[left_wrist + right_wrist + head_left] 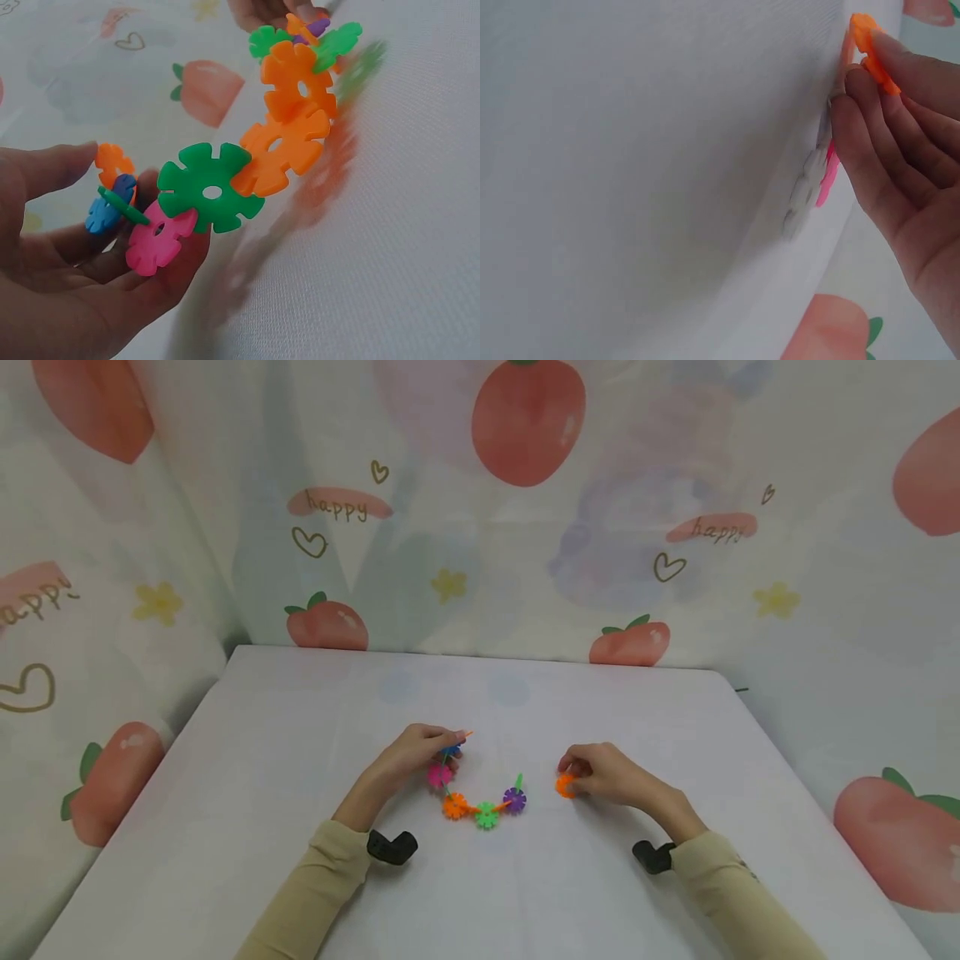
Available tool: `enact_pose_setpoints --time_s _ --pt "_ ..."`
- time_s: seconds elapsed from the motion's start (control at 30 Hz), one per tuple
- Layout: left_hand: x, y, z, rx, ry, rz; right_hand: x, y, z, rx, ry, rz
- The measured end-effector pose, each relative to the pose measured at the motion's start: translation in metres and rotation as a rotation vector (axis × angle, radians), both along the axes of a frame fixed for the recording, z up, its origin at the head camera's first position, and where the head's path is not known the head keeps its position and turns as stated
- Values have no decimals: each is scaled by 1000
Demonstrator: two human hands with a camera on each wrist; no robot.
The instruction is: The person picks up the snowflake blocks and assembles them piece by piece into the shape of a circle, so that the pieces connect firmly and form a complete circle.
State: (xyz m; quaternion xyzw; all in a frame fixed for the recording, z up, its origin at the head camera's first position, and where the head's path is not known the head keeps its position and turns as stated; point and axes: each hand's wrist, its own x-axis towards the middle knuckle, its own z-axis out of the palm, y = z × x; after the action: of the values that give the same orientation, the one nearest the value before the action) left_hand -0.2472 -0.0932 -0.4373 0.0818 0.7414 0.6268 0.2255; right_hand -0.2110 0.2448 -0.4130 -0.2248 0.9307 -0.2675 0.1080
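Interlocking plastic flower discs form a curved chain (486,815) on the white table, in orange, green, pink, blue and purple. My left hand (411,752) holds its far left end. In the left wrist view, that thumb touches an orange disc (114,162) beside a blue disc (103,216), and the fingers lie behind a pink disc (159,244). To the right of the chain, apart from it, my right hand (609,772) pinches a single orange flower disc (566,787) between thumb and fingers. Beyond those fingers, the right wrist view shows a pink edge (828,178).
The white-covered table (570,893) reaches to a printed fabric backdrop (480,543) behind and at the sides. A black wrist mount (393,848) sits at the left cuff, and another black mount (654,857) at the right cuff.
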Motion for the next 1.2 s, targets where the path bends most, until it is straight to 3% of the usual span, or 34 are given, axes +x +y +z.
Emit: enact_pose_setpoints --time_s 0.27,0.6,0.83,1.03,1.2 --pt "0 0 0 -1 -5 -24 -12 -10 1 -1 37 -20" --pt "-3 -2 0 3 -31 -31 -20 -48 -4 -263 69 -100" --pt "-3 0 2 4 -46 -40 -31 -78 -5 -311 40 -80" --pt "-4 1 1 -14 -22 -32 -39 -93 -8 -355 57 -62" --pt "-3 1 0 -34 9 -40 -41 -99 -7 -401 18 -64"
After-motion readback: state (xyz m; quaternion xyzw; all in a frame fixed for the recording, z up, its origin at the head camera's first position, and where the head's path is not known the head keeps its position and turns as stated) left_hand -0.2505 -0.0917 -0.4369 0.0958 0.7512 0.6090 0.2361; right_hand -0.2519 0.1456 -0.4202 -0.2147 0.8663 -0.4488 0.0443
